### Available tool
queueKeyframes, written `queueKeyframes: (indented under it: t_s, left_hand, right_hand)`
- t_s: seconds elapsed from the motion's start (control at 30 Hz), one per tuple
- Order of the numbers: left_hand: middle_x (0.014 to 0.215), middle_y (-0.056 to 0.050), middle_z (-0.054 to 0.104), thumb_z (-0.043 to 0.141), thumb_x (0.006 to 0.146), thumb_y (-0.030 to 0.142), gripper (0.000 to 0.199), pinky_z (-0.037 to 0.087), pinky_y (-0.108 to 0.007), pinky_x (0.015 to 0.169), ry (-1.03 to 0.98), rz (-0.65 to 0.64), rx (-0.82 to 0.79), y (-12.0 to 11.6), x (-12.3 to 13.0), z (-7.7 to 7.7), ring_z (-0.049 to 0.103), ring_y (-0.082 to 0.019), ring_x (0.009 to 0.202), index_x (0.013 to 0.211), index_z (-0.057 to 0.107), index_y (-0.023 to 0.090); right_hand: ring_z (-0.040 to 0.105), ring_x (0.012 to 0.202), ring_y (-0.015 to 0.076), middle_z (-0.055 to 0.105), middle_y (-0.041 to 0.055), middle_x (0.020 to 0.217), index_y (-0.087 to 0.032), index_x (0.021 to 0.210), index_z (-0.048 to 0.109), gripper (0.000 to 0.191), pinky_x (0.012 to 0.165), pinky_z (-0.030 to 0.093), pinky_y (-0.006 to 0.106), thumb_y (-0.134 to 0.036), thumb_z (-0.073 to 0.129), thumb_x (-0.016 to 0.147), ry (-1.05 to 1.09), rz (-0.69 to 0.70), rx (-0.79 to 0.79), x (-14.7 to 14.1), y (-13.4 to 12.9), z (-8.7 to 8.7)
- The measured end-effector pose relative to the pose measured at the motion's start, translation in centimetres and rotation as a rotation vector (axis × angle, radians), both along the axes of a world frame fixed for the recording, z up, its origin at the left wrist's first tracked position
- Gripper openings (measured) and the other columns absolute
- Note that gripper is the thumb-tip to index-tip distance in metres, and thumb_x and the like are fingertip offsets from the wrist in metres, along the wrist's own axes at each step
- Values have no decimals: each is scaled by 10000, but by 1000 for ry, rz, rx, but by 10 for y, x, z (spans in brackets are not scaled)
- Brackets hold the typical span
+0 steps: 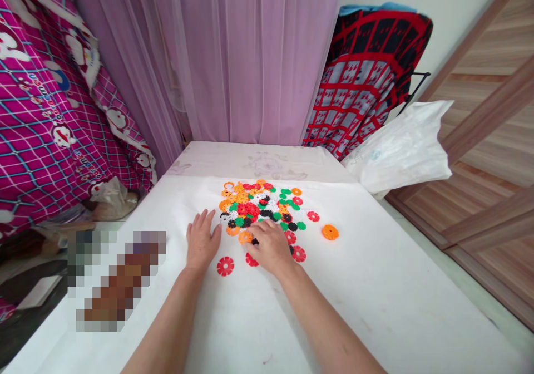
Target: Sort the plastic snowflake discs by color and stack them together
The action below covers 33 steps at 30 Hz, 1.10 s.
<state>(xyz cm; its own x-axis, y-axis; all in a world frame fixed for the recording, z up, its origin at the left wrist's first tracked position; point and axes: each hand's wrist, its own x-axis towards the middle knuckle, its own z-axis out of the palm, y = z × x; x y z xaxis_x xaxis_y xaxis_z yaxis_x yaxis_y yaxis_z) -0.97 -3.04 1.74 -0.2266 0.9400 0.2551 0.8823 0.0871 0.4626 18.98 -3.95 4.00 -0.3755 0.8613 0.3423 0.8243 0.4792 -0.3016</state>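
Forearms point(327, 313) cross table point(400, 285) beside bag point(404, 146), right hand point(271, 246) partly hiding discs point(251, 210)

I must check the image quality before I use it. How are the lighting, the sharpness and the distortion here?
Head view: light looks soft, with faint shadows on the white tabletop; same head view: wide-angle stretch seems to make the wooden panels lean at right; again head view: the colored discs read fairly clearly, but a pixelated patch hides detail at left.

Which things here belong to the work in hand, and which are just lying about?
Work in hand:
- coloured slotted discs
- right hand, over discs
- left hand, beside them
- white-covered table, beneath

Just around:
- white plastic bag
- purple curtain
- pink checked cloth
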Motion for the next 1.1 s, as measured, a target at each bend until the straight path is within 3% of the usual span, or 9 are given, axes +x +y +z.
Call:
queueKeyframes:
  t_s: [0.2,0.37,0.43,0.53,0.67,0.77,0.9,1.1]
  left_hand:
    - [1490,-120,467,454,914,338,480,267,-548,1146,1,5,19,1,1,-1,377,-317,1404,1369,525,203]
    - [1490,-112,469,433,918,347,487,255,-548,1150,8,-14,6,1,0,-2,378,-318,1403,1376,517,206]
    - [1488,-107,474,435,918,349,482,253,-551,1150,8,-14,8,1,0,-3,383,-315,1400,1373,520,216]
    - [1490,-112,470,436,918,350,477,255,-556,1148,18,-22,6,0,0,-2,384,-315,1400,1368,526,218]
    - [1498,-113,459,431,920,350,483,253,-541,1154,38,-26,-15,0,0,0,374,-313,1406,1372,522,204]
    - [1497,-117,458,435,917,351,487,257,-543,1152,52,-32,-27,0,-1,0,373,-318,1407,1372,523,200]
    - [1494,-126,461,429,918,358,484,274,-551,1142,69,-28,-14,1,-2,-1,377,-328,1402,1362,533,198]
    - [1483,-120,476,425,913,366,490,288,-530,1141,79,-28,7,1,-3,-3,383,-321,1399,1363,530,203]
  right_hand:
    - [536,997,260,693,74,970,-229,1026,676,236,857,399,378,-296,621,806,-147,-53,-89,-18,3,4]
    - [593,957,258,704,77,974,-216,1092,650,311,866,440,379,-275,608,789,35,-69,-27,-7,4,-3]
    - [622,923,232,708,65,1000,-223,1082,646,300,849,466,355,-285,584,795,172,-123,1,13,7,-6]
    - [644,906,205,704,59,1038,-229,993,661,247,836,493,332,-333,534,809,320,-251,67,66,11,-7]
    - [649,892,222,701,72,1009,-226,952,672,304,817,507,358,-422,516,779,386,-553,170,152,6,-15]
    - [650,852,224,704,73,992,-215,1008,669,373,812,509,380,-450,537,750,391,-690,180,192,-3,-26]
    - [655,895,230,711,78,1020,-205,1066,652,412,836,506,387,-446,531,755,357,-664,142,201,-5,-38]
    - [639,987,247,705,89,1075,-210,1075,655,391,891,492,401,-428,518,782,226,-605,158,192,0,-40]
